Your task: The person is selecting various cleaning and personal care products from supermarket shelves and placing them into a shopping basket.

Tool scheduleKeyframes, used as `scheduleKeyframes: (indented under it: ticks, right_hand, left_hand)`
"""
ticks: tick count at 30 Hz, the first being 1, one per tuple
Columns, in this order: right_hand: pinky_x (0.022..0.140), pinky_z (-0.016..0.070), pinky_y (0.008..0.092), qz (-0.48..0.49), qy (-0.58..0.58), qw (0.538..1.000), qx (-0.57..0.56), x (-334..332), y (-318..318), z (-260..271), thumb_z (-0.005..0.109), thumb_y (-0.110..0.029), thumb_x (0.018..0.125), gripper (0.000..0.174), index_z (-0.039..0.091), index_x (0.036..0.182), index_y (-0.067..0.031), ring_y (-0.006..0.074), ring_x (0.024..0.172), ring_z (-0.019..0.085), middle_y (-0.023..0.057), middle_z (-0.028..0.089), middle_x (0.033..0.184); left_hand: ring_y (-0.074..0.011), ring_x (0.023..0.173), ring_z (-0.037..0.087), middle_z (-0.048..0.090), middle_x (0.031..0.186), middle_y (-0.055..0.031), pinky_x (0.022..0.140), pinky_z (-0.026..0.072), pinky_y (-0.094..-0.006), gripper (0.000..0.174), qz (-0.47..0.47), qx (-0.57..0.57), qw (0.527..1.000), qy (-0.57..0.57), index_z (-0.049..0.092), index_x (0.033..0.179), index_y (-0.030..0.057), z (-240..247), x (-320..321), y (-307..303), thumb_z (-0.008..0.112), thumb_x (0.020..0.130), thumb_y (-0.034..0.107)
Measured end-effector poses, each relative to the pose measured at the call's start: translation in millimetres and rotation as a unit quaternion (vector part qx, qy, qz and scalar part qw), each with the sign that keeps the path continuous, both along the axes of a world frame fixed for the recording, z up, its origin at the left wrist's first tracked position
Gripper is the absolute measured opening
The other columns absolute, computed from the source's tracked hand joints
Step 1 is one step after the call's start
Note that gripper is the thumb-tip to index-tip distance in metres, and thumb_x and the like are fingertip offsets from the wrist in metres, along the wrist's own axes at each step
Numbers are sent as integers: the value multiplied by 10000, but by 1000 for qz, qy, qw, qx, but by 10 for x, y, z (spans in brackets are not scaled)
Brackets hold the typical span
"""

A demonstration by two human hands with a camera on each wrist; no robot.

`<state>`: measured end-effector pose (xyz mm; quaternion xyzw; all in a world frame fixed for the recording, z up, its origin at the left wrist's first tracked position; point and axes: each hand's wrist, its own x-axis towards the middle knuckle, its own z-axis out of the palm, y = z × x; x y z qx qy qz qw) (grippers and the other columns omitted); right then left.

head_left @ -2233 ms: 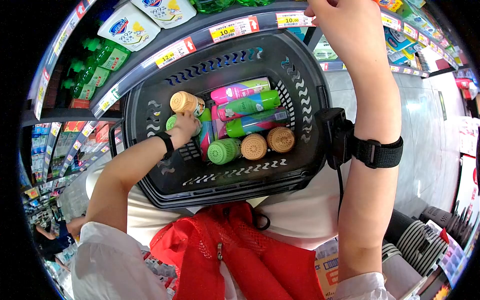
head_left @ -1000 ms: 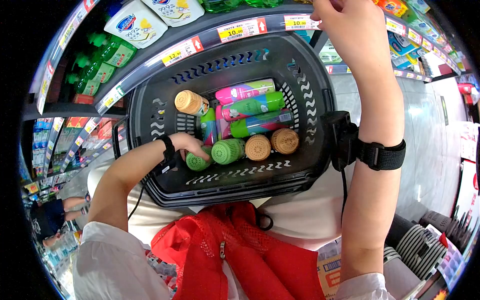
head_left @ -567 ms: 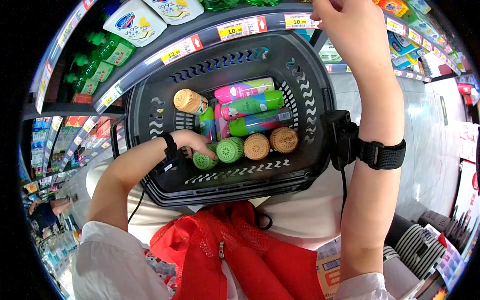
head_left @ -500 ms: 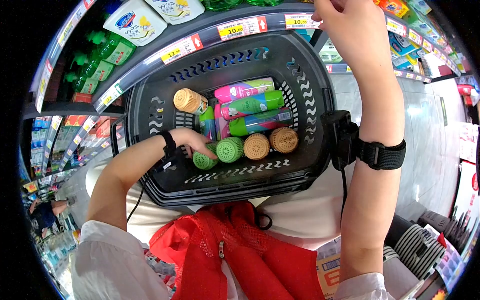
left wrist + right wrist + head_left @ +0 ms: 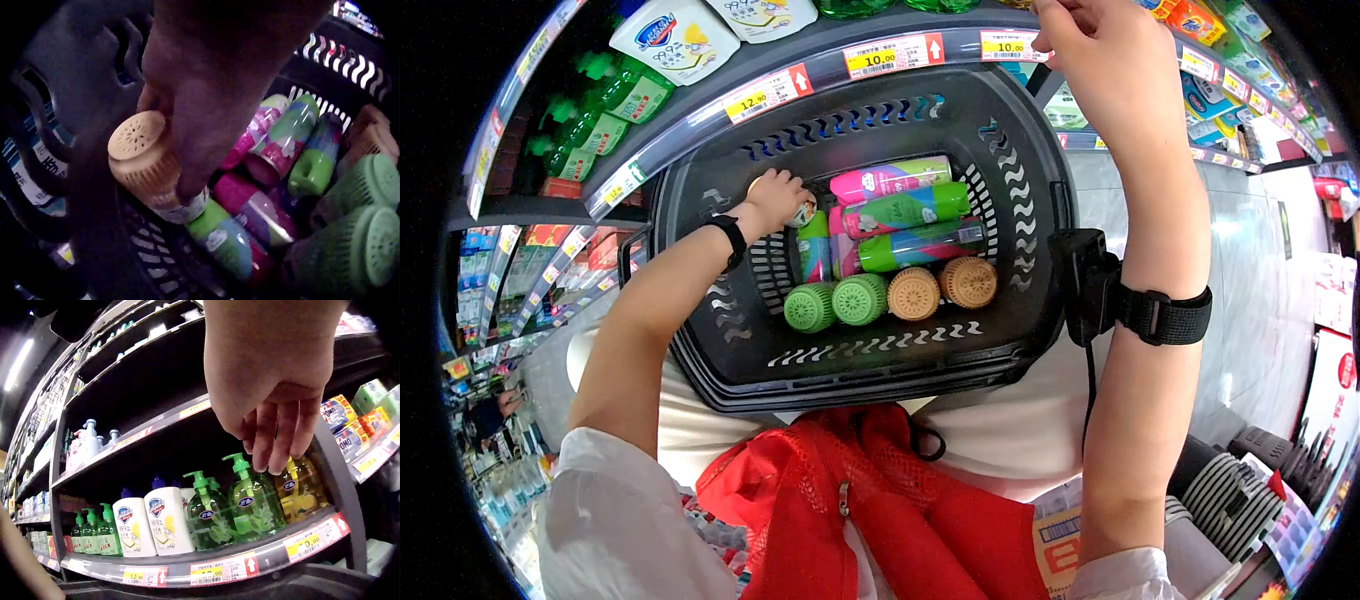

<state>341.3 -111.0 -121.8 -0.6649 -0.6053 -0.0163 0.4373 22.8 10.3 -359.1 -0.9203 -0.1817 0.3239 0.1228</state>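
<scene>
My left hand point(image 5: 776, 198) grips an orange-lidded canister at the far left inside the black basket point(image 5: 750, 370). In the left wrist view, the left hand's point(image 5: 215, 94) thumb lies along the side of this tilted canister point(image 5: 147, 164). Along the basket's near side, two green-lidded canisters point(image 5: 835, 303) and two orange-lidded ones point(image 5: 941, 289) form a row. Pink and green spray cans point(image 5: 905, 212) lie behind them. Near the shelf edge, my right hand point(image 5: 1112, 55) holds nothing visible; in the right wrist view, its fingers hang loosely in front of green pump bottles point(image 5: 269, 403).
Beyond the basket runs a shelf edge point(image 5: 830, 66) with price labels. White bottles point(image 5: 170, 519) and an amber pump bottle point(image 5: 300, 490) stand on the shelf. Stacked striped items point(image 5: 1230, 505) sit at the lower right; a grey tiled floor point(image 5: 1240, 260) lies to the right.
My left hand has let go of the leftmost green-lidded canister, which had been brought beside the other green one, and moved up to the orange-lidded canister. My right hand stays near the shelf.
</scene>
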Motion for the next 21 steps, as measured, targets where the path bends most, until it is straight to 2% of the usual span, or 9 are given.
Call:
scheduleKeyframes:
  ticks: [3,5,7,9,11,12,16,19,21]
  right_hand:
    - [599,460,370,-6,-2,1000,-10,-48,-77,71,560,-85,765,144,617,780,45,333,648,597,203,600,683]
    - [598,460,372,-10,-5,1000,-5,-34,-77,64,561,-86,764,144,617,778,46,333,647,596,203,600,682]
    - [595,460,373,-15,10,1000,-20,-9,-17,36,564,-91,762,147,617,777,46,333,643,596,203,599,680]
    - [594,460,374,-21,-18,1000,-2,-73,-79,51,564,-92,762,148,617,777,45,333,643,596,203,600,680]
    - [594,460,374,-28,-46,998,17,-83,-75,61,563,-93,762,148,618,777,44,333,643,596,202,600,680]
    - [594,460,375,-21,-19,1000,-6,-38,-23,45,563,-94,763,147,619,776,41,335,644,595,202,600,680]
    - [595,457,385,1,-11,1000,-21,-33,14,20,563,-103,766,149,616,773,36,347,646,587,200,596,678]
    - [595,453,396,-30,-77,996,21,-177,-96,45,564,-112,768,152,606,766,35,358,649,579,200,591,676]
    - [596,452,401,-24,-66,998,5,-94,-32,6,564,-115,769,153,601,758,34,362,652,576,201,589,676]
  left_hand:
    - [-209,1006,468,523,1032,-19,760,396,-393,332,-23,91,995,-23,567,1094,187,-522,-228,136,596,769,250]
    - [-228,1005,462,519,1044,-30,730,408,-426,309,-33,93,995,3,567,1100,184,-236,-48,-21,548,802,267]
    - [-264,1028,452,515,1083,-43,688,429,-437,324,93,52,992,73,562,1115,171,-180,26,-86,555,800,248]
    - [-289,1055,439,504,1123,-59,632,470,-448,431,120,39,987,104,541,1156,152,-146,81,-165,621,757,294]
    - [-291,1059,441,508,1134,-80,574,502,-448,560,207,33,960,184,571,1137,136,31,180,-396,716,652,376]
    - [-285,972,532,580,1067,-95,516,514,-462,616,196,20,968,157,639,1044,109,9,90,-442,764,542,444]
    - [-285,841,614,646,955,-110,507,510,-466,546,184,-97,953,222,689,921,85,-45,-44,-605,751,537,468]
    - [-277,864,613,622,1016,-168,569,514,-441,616,169,-191,926,279,619,1052,48,17,-40,-702,723,595,448]
    - [-299,932,586,604,1042,-164,672,501,-428,629,179,-197,943,199,599,1072,32,-89,-170,-715,745,586,405]
